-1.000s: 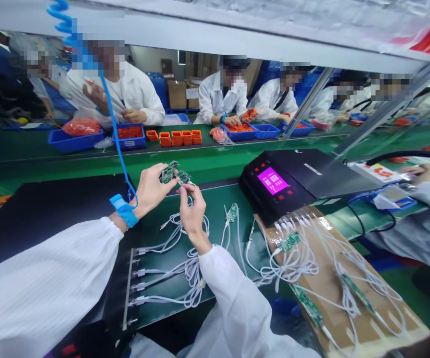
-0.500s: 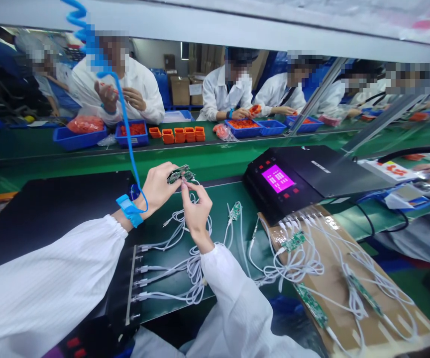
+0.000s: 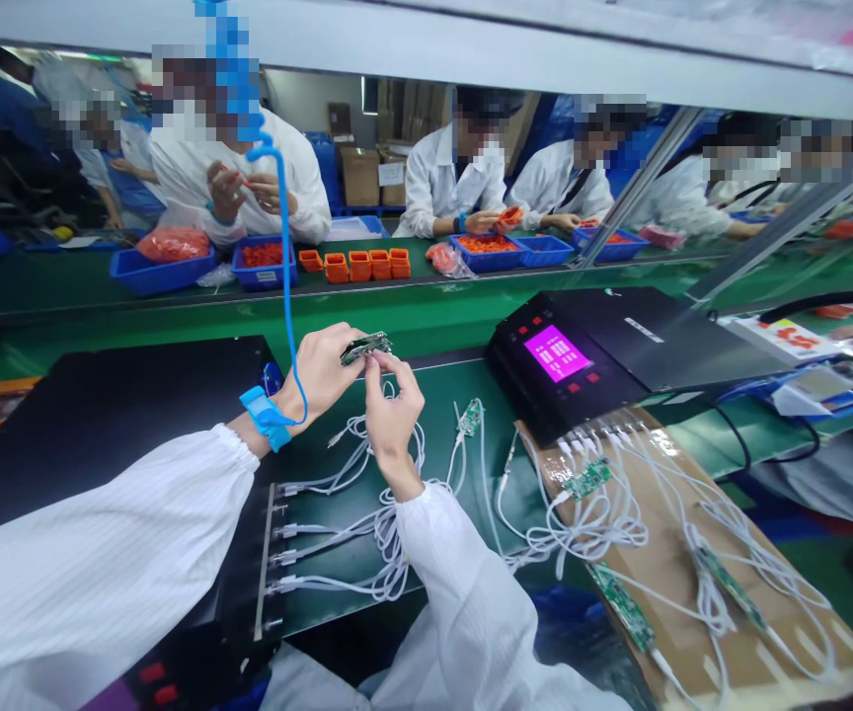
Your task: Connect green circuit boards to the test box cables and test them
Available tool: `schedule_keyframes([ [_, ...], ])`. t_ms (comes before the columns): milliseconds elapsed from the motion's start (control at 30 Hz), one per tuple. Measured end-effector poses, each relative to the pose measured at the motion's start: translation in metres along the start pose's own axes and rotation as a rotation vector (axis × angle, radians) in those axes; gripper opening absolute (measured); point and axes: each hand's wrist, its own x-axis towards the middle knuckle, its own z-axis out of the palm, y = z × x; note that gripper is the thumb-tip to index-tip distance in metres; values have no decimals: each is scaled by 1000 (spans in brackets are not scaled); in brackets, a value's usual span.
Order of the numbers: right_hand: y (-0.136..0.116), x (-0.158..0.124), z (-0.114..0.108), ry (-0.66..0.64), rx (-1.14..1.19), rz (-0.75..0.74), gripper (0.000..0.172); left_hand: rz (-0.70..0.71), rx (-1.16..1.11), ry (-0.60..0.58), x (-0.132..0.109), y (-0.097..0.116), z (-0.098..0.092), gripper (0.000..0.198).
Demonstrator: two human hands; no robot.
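Observation:
My left hand [image 3: 321,372] holds a small stack of green circuit boards [image 3: 365,348] above the green mat. My right hand [image 3: 392,410] pinches the near end of those boards, where a white cable [image 3: 358,434] hangs down from them. A blue strap [image 3: 267,417] with a coiled blue cord circles my left wrist. Below my hands, several white cables [image 3: 338,538] run from a black box [image 3: 101,425] at the left. A loose green board [image 3: 469,417] on a cable lies right of my right hand.
A black tester with a pink screen [image 3: 556,354] stands at the right, its cables trailing over a cardboard sheet [image 3: 663,553] with more green boards. Across the belt, several people in white coats work over blue trays [image 3: 158,272] and orange parts [image 3: 356,267]. Another person's sleeve [image 3: 826,464] is at far right.
The boards in my left hand have been gathered from a fanned spread into a flat stack. My right hand has moved up to their end. The view has shifted slightly left.

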Motion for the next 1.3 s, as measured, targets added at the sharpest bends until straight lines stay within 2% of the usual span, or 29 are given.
schedule_keyframes([
  [200,-1,0,1,22,-3,24,20,-15,8,-19,-1,4,0,22],
  [533,0,6,-1,-80,-18,20,18,-38,-56,-11,-3,6,-1,25],
  [667,-1,11,-7,-92,35,17,20,-71,-118,68,-2,7,0,15],
  [800,-1,11,-7,-43,34,23,23,-151,-184,125,-2,7,1,11],
  [900,0,9,-5,-15,-24,-14,22,-134,-153,106,-3,7,1,11],
  [1067,1,7,-6,-33,-83,-69,22,-62,-83,36,-3,9,0,23],
  [1300,4,1,-7,-69,-87,15,23,-70,-54,-41,-4,11,3,21],
])
